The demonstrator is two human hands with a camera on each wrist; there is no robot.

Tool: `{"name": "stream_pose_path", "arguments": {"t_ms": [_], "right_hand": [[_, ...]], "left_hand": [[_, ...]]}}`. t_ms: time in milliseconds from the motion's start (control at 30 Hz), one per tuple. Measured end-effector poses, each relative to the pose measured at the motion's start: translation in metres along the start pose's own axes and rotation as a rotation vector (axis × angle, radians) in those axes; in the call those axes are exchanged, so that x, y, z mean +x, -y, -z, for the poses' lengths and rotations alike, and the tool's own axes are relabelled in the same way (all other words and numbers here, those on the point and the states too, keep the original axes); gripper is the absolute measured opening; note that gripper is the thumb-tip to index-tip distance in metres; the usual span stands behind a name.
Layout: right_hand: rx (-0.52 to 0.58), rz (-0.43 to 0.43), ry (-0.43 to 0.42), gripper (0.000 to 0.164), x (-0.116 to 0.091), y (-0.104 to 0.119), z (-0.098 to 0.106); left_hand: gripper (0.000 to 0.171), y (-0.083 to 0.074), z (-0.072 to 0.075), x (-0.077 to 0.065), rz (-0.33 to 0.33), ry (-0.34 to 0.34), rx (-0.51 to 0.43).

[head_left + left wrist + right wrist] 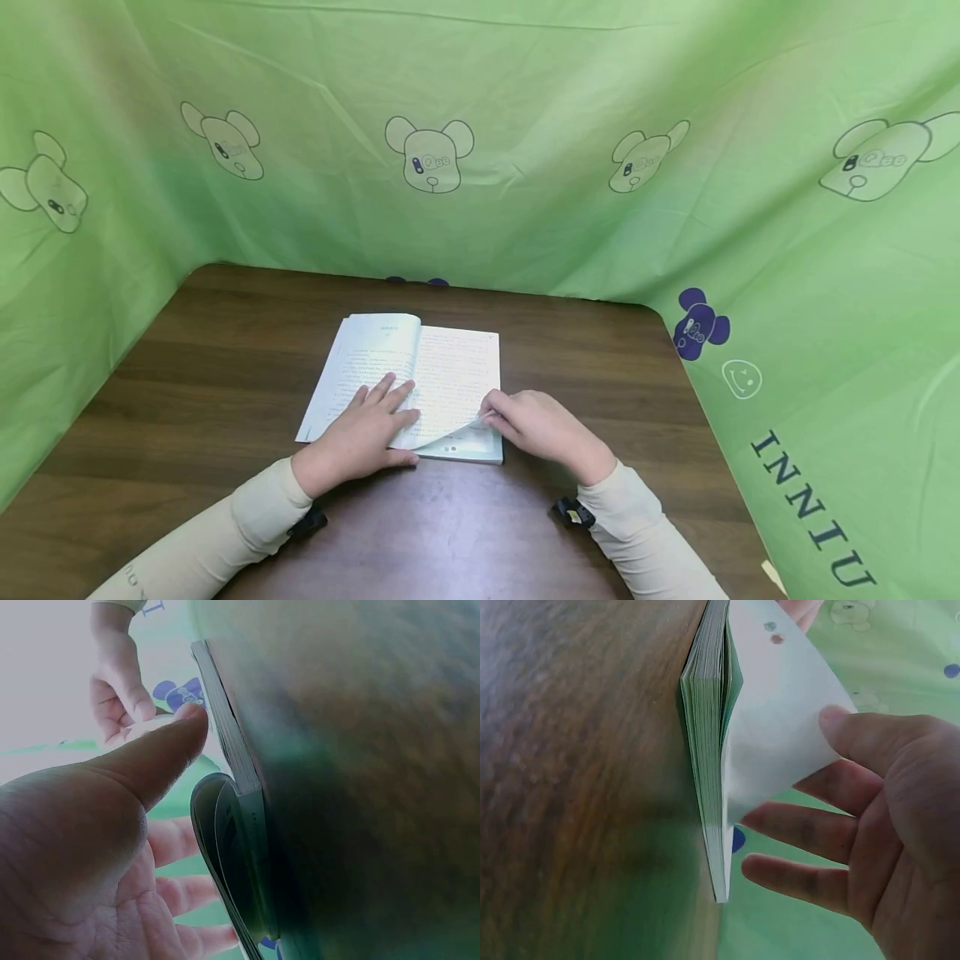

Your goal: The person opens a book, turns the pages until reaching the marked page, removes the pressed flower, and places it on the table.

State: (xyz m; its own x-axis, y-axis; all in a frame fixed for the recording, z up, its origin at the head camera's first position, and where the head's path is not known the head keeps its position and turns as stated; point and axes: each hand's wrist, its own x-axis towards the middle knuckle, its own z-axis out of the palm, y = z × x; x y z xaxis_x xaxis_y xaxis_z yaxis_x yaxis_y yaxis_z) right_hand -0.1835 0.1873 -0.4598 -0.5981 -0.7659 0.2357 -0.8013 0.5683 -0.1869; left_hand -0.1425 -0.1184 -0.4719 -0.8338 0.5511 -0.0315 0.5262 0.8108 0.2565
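Observation:
An open book (pixel 457 358) with printed pages lies on the brown table. My left hand (pixel 360 437) rests on its left-hand pages near the fold, fingers spread and fairly straight. At the lower right corner, my right hand (pixel 540 425) pinches a single page (pixel 787 712) between thumb and forefinger and lifts that corner off the pages beneath. In the right wrist view, the other fingers (pixel 802 832) of this hand stand apart from the book. The left wrist view shows the left-hand pages (pixel 206 817) curving up at the fold beside the left thumb.
The wooden table (pixel 247 333) extends around the book on all sides. Green curtains (pixel 525 225) printed with bear heads hang behind it and along both sides. A dark wrist camera (pixel 573 512) sits at the right cuff, another (pixel 307 523) at the left.

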Motion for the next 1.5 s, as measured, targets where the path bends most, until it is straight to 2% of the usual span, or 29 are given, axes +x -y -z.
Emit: {"name": "stream_pose_path", "arguments": {"t_ms": [167,300,400,533,667,833,1000,1167,1333,1500], "right_hand": [[-0.049,0.001,-0.164,0.012,0.002,-0.004,0.002],[-0.067,-0.037,-0.299,0.013,0.003,-0.006,0.007],[-0.058,-0.086,-0.335,0.016,0.003,-0.006,0.008],[-0.036,-0.133,-0.324,0.019,0.003,-0.006,0.008],[-0.028,-0.137,-0.246,0.024,0.003,-0.007,0.007],[-0.02,-0.104,-0.086,0.035,0.003,-0.007,0.006],[0.018,-0.101,0.102,0.052,0.0,-0.008,0.004],[0.046,-0.122,0.238,0.072,-0.004,-0.007,0.002],[0.102,-0.132,0.307,0.087,-0.006,-0.005,0.0],[0.135,-0.128,0.334,0.093,-0.008,-0.005,-0.002]], "left_hand": [[0.055,-0.001,0.0,0.001,0.023,-0.035,0.007],[0.075,-0.002,-0.001,0.002,0.041,-0.085,-0.018],[0.093,-0.002,-0.001,0.003,0.052,-0.132,-0.05],[0.103,-0.001,-0.001,0.004,0.031,-0.23,-0.065],[0.108,0.001,-0.001,0.006,0.002,-0.311,-0.016],[0.104,0.002,-0.002,0.007,0.011,-0.327,0.016],[0.098,0.003,-0.002,0.006,0.0,-0.292,0.064],[0.09,0.005,-0.002,0.006,-0.082,-0.27,0.105],[0.085,0.007,-0.002,0.003,-0.177,-0.201,0.081],[0.081,0.008,-0.002,0.002,-0.207,-0.133,0.067]]}}
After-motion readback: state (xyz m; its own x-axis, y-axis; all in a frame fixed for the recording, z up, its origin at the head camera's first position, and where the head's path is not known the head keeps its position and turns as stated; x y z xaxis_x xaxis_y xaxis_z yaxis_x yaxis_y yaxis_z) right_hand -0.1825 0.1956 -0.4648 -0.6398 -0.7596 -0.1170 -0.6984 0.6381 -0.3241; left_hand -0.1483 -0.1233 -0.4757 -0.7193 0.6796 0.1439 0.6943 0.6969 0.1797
